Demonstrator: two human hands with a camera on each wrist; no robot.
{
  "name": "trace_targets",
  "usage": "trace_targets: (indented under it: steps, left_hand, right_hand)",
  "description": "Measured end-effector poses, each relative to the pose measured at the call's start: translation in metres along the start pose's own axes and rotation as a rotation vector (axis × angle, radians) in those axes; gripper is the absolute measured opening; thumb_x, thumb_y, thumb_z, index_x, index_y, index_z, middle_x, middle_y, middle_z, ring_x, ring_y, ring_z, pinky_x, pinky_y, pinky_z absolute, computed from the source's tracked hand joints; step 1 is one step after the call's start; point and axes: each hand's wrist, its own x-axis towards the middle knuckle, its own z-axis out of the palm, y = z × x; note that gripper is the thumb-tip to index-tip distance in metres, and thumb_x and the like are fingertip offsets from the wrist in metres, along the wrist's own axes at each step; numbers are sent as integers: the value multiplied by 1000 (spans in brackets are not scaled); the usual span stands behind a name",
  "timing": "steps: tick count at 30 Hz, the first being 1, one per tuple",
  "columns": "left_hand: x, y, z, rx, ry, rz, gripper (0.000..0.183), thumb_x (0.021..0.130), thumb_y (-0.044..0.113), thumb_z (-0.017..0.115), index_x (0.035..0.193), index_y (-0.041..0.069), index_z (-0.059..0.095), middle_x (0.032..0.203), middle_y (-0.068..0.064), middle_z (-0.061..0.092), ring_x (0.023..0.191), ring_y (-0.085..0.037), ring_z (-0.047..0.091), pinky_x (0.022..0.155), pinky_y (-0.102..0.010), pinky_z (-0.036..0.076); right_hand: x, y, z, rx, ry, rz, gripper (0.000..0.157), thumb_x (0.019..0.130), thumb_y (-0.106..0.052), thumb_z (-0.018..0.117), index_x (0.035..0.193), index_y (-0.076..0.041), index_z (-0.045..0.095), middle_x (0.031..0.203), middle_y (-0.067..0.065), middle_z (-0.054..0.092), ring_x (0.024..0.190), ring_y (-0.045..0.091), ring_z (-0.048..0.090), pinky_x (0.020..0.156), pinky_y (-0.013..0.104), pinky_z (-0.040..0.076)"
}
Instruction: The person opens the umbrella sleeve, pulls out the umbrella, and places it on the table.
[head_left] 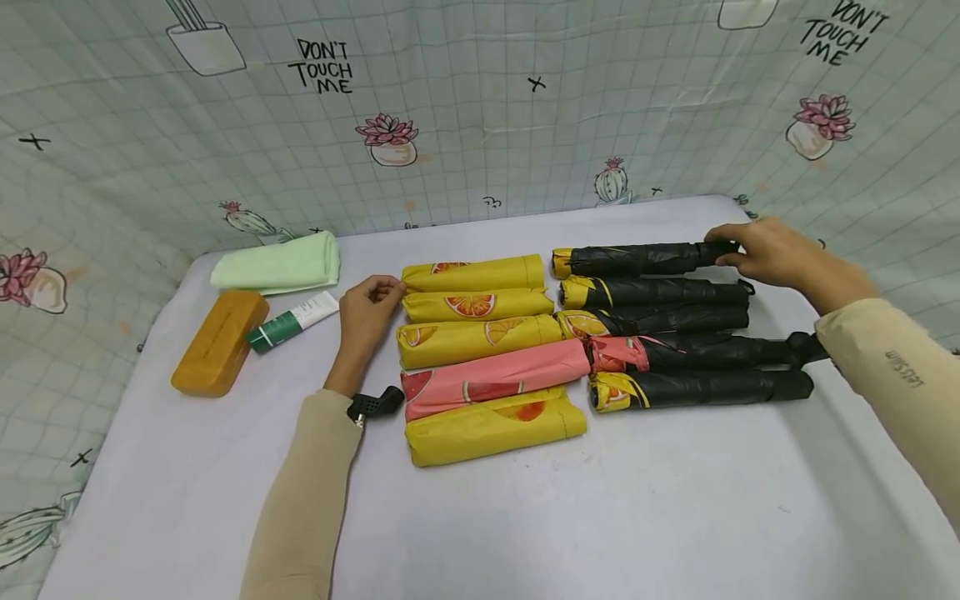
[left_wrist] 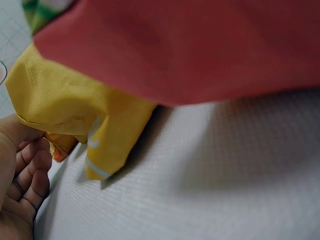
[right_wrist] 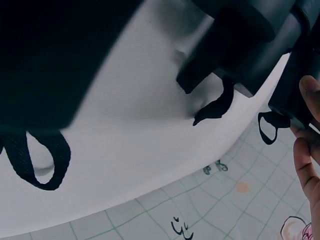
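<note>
Several folded black umbrellas with yellow or pink ends lie in a column at the right of the table in the head view. My right hand [head_left: 772, 252] grips the handle end of the farthest black umbrella [head_left: 637, 260]; its wrist loop [right_wrist: 268, 129] shows in the right wrist view. To their left lie several umbrella sleeves, yellow with fruit prints and one pink sleeve [head_left: 495, 379]. With thumb and fingers, my left hand [head_left: 366, 317] pinches the left end of the farthest yellow sleeve [head_left: 480, 272]. In the left wrist view, the pink sleeve [left_wrist: 190, 50] covers much of the frame.
Left of my left hand are a folded pale green cloth [head_left: 281, 262], a green-and-white tube [head_left: 292, 322] and an orange-brown block [head_left: 221, 343]. A white table [head_left: 525, 525] carries everything. Behind it hangs a checked cloth [head_left: 465, 100] with plant drawings.
</note>
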Motion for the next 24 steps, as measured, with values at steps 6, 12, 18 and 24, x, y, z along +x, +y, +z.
trace_targets:
  steps: [6, 12, 18, 24]
  left_hand:
    - [2, -1, 1, -3, -10, 10, 24, 96, 27, 70, 101, 4, 73, 90, -9, 69, 80, -14, 58, 72, -22, 45]
    - [4, -2, -2, 23, 9, 6, 23, 96, 28, 70, 100, 6, 73, 91, -8, 69, 81, -14, 59, 72, -22, 45]
    - [5, -1, -4, 13, -5, -6, 25, 96, 30, 69, 102, 6, 72, 92, -9, 69, 82, -14, 58, 72, -22, 45]
    - [5, 0, -3, -7, -13, -12, 23, 96, 27, 69, 103, 5, 71, 93, -10, 68, 82, -13, 57, 72, -22, 44]
  right_hand:
    - [-5, 7, 4, 14, 33, -15, 32, 91, 5, 68, 121, 10, 58, 104, 30, 66, 85, 40, 66, 72, 57, 52]
    - [-2, 10, 9, -1, 51, -38, 31, 89, 8, 67, 120, 8, 59, 103, 30, 67, 82, 38, 66, 69, 54, 52]
    - [-1, 14, 14, 5, -10, -15, 29, 93, 11, 59, 122, 9, 59, 104, 31, 66, 78, 34, 64, 61, 46, 49]
    - [-1, 13, 15, 2, -22, 21, 33, 94, 1, 63, 126, 10, 57, 109, 33, 64, 76, 32, 64, 68, 52, 50]
